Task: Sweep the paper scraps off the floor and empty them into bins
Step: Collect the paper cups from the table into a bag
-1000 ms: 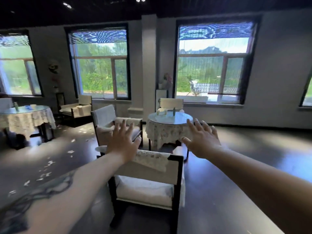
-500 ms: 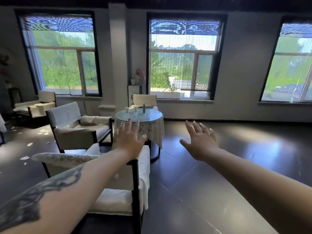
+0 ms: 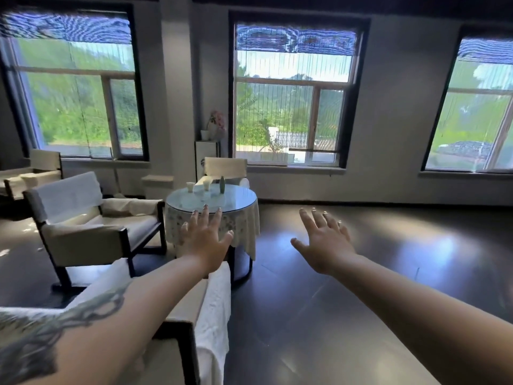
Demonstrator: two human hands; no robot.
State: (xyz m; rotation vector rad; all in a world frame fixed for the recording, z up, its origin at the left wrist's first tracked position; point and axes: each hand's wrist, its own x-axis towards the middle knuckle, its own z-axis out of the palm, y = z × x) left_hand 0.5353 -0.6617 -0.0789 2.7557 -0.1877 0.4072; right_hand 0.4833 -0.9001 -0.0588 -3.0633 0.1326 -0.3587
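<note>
- Far left: we see a few pale paper scraps [image 3: 5, 252] on the dark floor [image 3: 361, 315], by the armchairs [image 3: 83, 218], well apart from both hands.
- L forearm w/ tattoo [image 3: 55, 332] reaches over the near chair w/ white cloth [image 3: 215, 309].
- Our left hand [image 3: 204, 240] is out in the air, palm down, fingers spread, holding nothing.
- Behind it: round table [image 3: 211, 201] w/ glass top, lace cloth, small cups [image 3: 190, 187] and a bottle [image 3: 222, 184].
- Our right hand [image 3: 323, 241] is likewise spread wide, empty, over bare floor.
- Back wall: three windows [image 3: 291, 107]. No bin in view.
</note>
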